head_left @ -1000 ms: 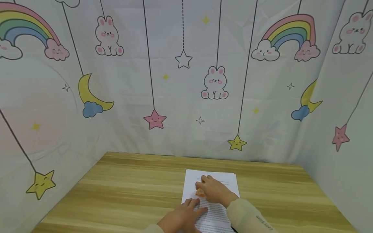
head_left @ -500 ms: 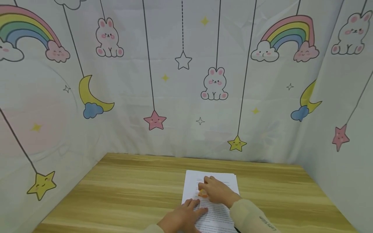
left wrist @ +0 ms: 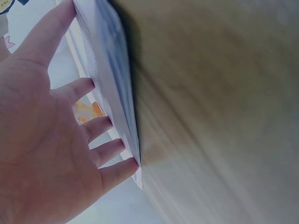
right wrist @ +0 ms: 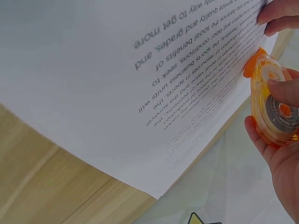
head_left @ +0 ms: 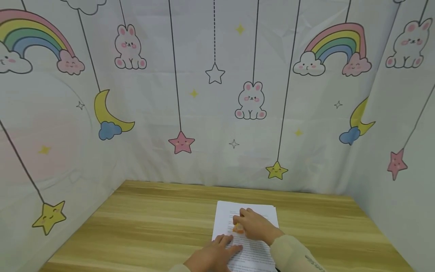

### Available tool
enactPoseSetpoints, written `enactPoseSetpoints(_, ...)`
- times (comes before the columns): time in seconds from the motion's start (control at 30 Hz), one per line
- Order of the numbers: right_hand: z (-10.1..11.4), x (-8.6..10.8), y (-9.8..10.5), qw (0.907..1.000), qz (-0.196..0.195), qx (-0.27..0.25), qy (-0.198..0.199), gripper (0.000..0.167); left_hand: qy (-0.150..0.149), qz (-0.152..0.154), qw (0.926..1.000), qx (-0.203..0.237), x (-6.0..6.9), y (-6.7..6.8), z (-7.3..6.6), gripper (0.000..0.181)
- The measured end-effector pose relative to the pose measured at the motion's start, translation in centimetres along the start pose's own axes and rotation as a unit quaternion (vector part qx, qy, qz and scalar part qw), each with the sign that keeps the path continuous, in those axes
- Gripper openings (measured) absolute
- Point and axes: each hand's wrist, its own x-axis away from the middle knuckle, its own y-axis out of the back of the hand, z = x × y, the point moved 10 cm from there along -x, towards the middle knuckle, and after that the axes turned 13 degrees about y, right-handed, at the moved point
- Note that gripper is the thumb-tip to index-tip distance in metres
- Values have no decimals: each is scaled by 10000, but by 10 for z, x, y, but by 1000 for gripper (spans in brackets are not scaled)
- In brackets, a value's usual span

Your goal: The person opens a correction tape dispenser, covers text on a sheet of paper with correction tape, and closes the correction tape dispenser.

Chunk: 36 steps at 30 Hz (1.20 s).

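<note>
A stack of printed paper (head_left: 251, 258) lies on the table, its top sheet covered with lines of text. My right hand (head_left: 257, 227) grips an orange, see-through correction tape (right wrist: 272, 105) between thumb and fingers. In the right wrist view its orange tip (right wrist: 252, 63) meets the printed sheet. On the lower left part of the page rests my left hand (head_left: 211, 255), fingers spread. From the left wrist view, the fingertips (left wrist: 103, 125) of that hand touch the top sheet near the stack's edge (left wrist: 122, 79).
The wood-grain table (head_left: 153, 219) extends around the stack. Behind it and along both sides hangs a white curtain (head_left: 153, 94) printed with rabbits, stars, moons and rainbows.
My right hand has slid a little to the right over the page with the correction tape. The left hand stays in place. The head view has tilted slightly upward.
</note>
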Motion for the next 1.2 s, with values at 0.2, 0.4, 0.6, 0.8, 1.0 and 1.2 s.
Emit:
enactPoseSetpoints(0.2, -2, 2, 0, 10000, 57, 58, -35, 29, 122, 175, 9997, 150, -3, -3, 1, 69)
enactPoseSetpoints(0.4, -4, 5, -1, 9999, 114, 24, -72, 27, 219, 338, 9987, 318, -3, -4, 4, 70)
enactPoseSetpoints(0.6, -7, 7, -2, 9997, 200, -18, -128, 28, 287, 457, 9976, 428, -4, -6, 4, 70)
enactPoseSetpoints(0.8, -9, 11, -3, 9992, 311, -105, -205, 28, 398, 629, 9958, 533, -8, -11, 6, 70)
enactPoseSetpoints(1.0, -9, 14, 1, 9995, 217, -102, -189, 27, 428, 630, 9957, 520, -9, -12, 7, 71)
enactPoseSetpoints(1.2, -10, 16, 2, 9996, 197, -122, -168, 26, 505, 681, 9950, 531, -9, -12, 7, 72)
